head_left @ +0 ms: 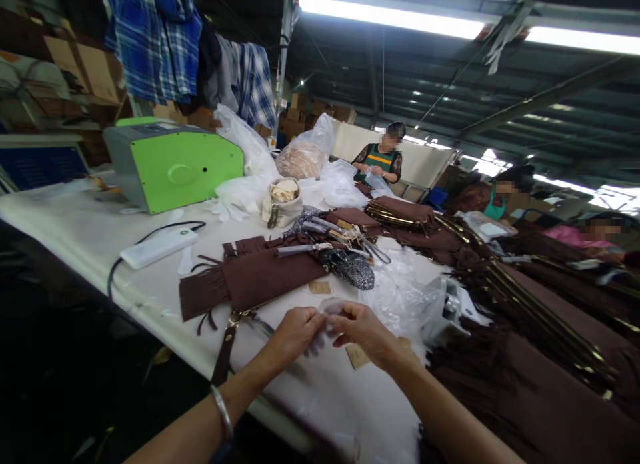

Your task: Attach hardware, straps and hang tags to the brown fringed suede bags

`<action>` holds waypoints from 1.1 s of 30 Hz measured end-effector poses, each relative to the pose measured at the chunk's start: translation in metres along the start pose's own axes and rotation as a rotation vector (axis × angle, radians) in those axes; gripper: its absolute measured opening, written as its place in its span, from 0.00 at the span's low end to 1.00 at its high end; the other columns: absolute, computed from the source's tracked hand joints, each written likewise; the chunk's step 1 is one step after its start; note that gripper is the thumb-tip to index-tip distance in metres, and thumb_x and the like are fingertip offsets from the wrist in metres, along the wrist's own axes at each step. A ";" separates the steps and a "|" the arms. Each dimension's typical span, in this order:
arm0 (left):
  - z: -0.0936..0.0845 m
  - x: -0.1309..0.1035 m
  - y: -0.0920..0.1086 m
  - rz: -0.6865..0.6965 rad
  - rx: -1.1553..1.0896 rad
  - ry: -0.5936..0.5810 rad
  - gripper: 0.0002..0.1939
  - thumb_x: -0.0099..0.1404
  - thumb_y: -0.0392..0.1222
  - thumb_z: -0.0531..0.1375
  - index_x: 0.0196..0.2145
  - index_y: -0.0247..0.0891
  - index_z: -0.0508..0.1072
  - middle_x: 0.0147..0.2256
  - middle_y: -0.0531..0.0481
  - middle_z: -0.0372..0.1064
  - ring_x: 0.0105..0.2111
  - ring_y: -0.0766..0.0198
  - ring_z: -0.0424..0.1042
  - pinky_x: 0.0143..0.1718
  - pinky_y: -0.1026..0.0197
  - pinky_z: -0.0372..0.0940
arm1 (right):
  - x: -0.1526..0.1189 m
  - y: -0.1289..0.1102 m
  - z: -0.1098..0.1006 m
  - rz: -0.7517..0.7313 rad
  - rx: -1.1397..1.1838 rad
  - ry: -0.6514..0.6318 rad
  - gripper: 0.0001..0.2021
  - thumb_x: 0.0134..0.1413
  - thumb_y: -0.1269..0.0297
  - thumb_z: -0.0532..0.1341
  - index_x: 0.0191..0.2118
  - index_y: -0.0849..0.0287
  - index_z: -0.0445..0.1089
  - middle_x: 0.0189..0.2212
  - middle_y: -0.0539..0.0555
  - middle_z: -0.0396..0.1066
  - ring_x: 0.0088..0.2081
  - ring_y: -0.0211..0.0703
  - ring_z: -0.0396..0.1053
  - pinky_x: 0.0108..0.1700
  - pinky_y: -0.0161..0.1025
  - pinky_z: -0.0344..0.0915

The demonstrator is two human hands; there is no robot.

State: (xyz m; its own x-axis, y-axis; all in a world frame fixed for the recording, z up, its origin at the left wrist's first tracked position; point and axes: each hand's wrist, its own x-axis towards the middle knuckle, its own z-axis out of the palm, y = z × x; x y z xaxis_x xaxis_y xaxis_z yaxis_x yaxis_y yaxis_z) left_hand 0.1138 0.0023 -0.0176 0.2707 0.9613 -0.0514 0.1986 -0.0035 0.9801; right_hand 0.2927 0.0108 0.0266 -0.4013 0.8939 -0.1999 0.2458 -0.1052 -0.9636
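Observation:
My left hand [299, 329] and my right hand [361, 325] meet above the white table [345, 394], both with fingers pinched on a thin clear plastic piece [330, 307]. Blur hides the piece's exact shape. Just beyond them a brown fringed bag [270, 275] lies flat, its strap [225, 354] hanging over the table edge near my left forearm. Small tan tags [357, 356] lie by my right hand. Wrapped straps with metal clasps [345, 234] rest on the bag's far side.
A green and grey machine [187, 167] and a white power strip [159, 247] stand at the left. Stacked brown bags with gold frames [550, 317] fill the right. Clear plastic bags [400, 287] lie mid-table. A person in an apron [381, 159] works at the far end; two more people are at the right.

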 end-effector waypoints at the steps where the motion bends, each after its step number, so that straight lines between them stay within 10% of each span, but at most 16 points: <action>1: 0.000 0.001 -0.003 0.006 0.007 0.011 0.23 0.60 0.61 0.53 0.22 0.38 0.66 0.17 0.56 0.61 0.18 0.66 0.60 0.21 0.65 0.53 | 0.003 0.005 0.002 0.021 -0.031 0.043 0.22 0.44 0.46 0.66 0.35 0.63 0.72 0.30 0.54 0.72 0.28 0.38 0.70 0.30 0.35 0.68; 8: -0.011 -0.003 -0.006 -0.012 -0.159 0.101 0.22 0.54 0.60 0.59 0.25 0.36 0.70 0.22 0.53 0.64 0.25 0.64 0.62 0.27 0.63 0.54 | 0.010 0.022 -0.037 0.088 -0.291 0.193 0.14 0.41 0.53 0.66 0.26 0.62 0.73 0.21 0.53 0.72 0.25 0.44 0.69 0.28 0.39 0.66; 12: -0.012 -0.017 -0.001 -0.070 -0.364 0.070 0.23 0.51 0.58 0.62 0.34 0.34 0.70 0.23 0.51 0.69 0.23 0.65 0.67 0.27 0.63 0.60 | 0.005 0.009 -0.047 -0.004 -0.424 0.305 0.27 0.33 0.59 0.72 0.45 0.60 0.75 0.45 0.62 0.74 0.48 0.58 0.69 0.49 0.48 0.65; 16: -0.010 -0.034 0.008 -0.090 -0.469 0.041 0.20 0.52 0.55 0.66 0.31 0.35 0.67 0.22 0.49 0.72 0.22 0.65 0.70 0.24 0.65 0.61 | -0.001 -0.014 -0.011 -0.091 -0.210 0.071 0.37 0.36 0.52 0.73 0.55 0.60 0.69 0.49 0.62 0.73 0.47 0.54 0.71 0.47 0.46 0.67; 24: -0.039 -0.079 0.012 -0.239 -0.689 -0.014 0.25 0.56 0.63 0.63 0.37 0.37 0.68 0.28 0.46 0.75 0.23 0.62 0.73 0.22 0.63 0.67 | 0.019 -0.042 0.054 -0.035 0.032 -0.086 0.18 0.43 0.50 0.68 0.24 0.63 0.73 0.20 0.51 0.71 0.21 0.36 0.66 0.25 0.34 0.62; 33: -0.069 -0.147 -0.020 -0.258 -0.459 0.302 0.28 0.48 0.64 0.68 0.29 0.36 0.66 0.19 0.58 0.64 0.14 0.72 0.61 0.16 0.69 0.57 | 0.022 -0.014 0.148 0.005 -0.094 -0.193 0.14 0.45 0.55 0.64 0.19 0.59 0.67 0.13 0.46 0.64 0.16 0.34 0.61 0.18 0.31 0.55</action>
State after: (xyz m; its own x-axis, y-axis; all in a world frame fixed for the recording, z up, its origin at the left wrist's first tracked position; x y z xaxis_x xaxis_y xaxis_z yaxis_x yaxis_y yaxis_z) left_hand 0.0052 -0.1196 -0.0163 -0.0245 0.9513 -0.3073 -0.2224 0.2945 0.9294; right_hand 0.1498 -0.0324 0.0099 -0.5591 0.7924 -0.2440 0.3261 -0.0605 -0.9434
